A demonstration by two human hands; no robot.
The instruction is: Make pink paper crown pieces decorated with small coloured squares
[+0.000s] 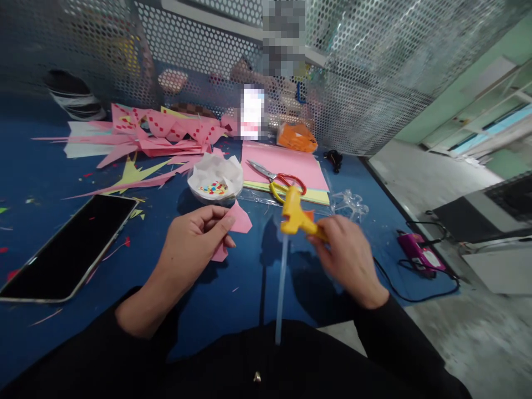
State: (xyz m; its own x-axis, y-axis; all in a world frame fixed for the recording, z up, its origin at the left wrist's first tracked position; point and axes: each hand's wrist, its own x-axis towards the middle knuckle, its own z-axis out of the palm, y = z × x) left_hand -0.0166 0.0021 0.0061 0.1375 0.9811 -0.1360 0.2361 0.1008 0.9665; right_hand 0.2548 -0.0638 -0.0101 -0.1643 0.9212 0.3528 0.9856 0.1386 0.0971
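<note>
Between the thumb and fingers of my left hand is a folded piece of pink paper, partly hidden by the hand. My right hand grips the handle of a yellow glue gun, its nozzle turned away from me. A long translucent glue stick sticks out of the gun's back toward my body. Just beyond my left hand stands a bowl lined with white paper, with small colourful bits inside. Scissors with red and yellow handles lie on a stack of pink and yellow paper.
Pink paper scraps are heaped at the back left. A phone lies at the left. An orange packet, crumpled clear plastic and a purple device with a black cord are to the right. A perforated metal screen rises behind.
</note>
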